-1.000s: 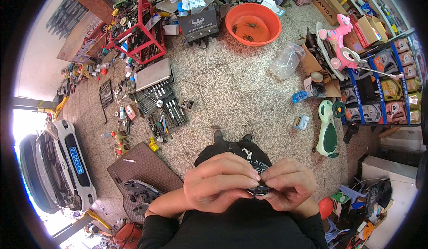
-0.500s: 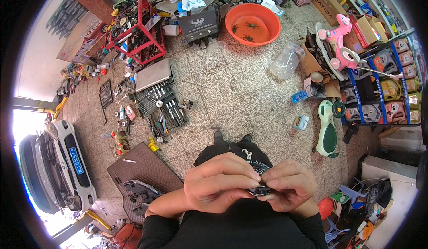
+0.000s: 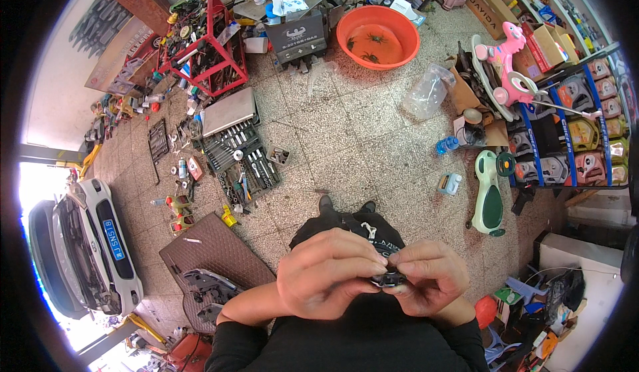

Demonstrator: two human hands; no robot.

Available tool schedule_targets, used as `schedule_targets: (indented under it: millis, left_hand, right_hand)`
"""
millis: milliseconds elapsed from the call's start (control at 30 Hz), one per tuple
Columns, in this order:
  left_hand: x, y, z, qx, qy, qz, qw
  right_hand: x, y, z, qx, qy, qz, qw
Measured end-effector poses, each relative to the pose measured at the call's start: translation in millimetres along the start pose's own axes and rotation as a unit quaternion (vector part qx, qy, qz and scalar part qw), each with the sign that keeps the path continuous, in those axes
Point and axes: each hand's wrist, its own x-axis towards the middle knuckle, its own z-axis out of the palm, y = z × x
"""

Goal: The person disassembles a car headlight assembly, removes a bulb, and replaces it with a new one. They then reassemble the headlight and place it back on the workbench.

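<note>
Small black piece (image 3: 388, 279): I see it between the left hand (image 3: 329, 275) and the right hand (image 3: 431, 275), in front of the black shirt (image 3: 373, 345), with fingertips covering its upper part.
Latest change: compared with half a second ago, the hands have drawn very slightly closer together and the piece sits a touch farther from the body; I take that as a fine fingertip adjustment, with work on it still under way.
Left grip: fingers curled, thumb and fingertips pinching the piece's left end.
Right grip: thumb underneath and fingertips above, pinching its right end; neither hand is letting go.
Shiny edge: a bright glint shows along the near side, but the piece is so small and covered that I can't tell just what part it is.
Quilted mat (image 3: 226, 242): brown, on the floor left of the left hand.
Socket set (image 3: 229, 111): in an open case, ahead and left of both hands.
Orange basin (image 3: 409, 49): far ahead of the hands.
Swing car (image 3: 490, 202): green and white, ahead and right of the right hand.
</note>
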Motion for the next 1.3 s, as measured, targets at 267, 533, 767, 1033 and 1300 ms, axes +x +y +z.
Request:
schedule_targets:
  millis: [267, 533, 767, 1033, 1300]
  left_hand:
    - [0.2, 1.7, 2.8, 0.026, 0.007, 0.018, 0.999]
    - [-2.3, 1.0, 3.0, 0.015, 0.009, 0.016, 1.000]
    - [-4.4, 0.1, 3.6, 0.015, 0.013, 0.017, 1.000]
    - [-5.3, 1.5, 4.8, 0.022, 0.011, 0.018, 1.000]
    - [-7.9, 1.8, 6.7, 0.011, 0.041, 0.011, 0.999]
  right_hand:
    - [-2.3, 1.5, 1.5, 0.002, 0.005, -0.014, 1.000]
    - [-1.4, -3.2, 2.0, -0.021, 0.002, -0.007, 1.000]
    - [-0.9, -3.5, 5.7, -0.022, 0.019, -0.017, 0.999]
    - [-1.4, -3.8, 4.3, -0.017, 0.013, -0.017, 1.000]
    - [-3.0, -6.0, 2.9, -0.017, 0.011, 0.026, 0.999]
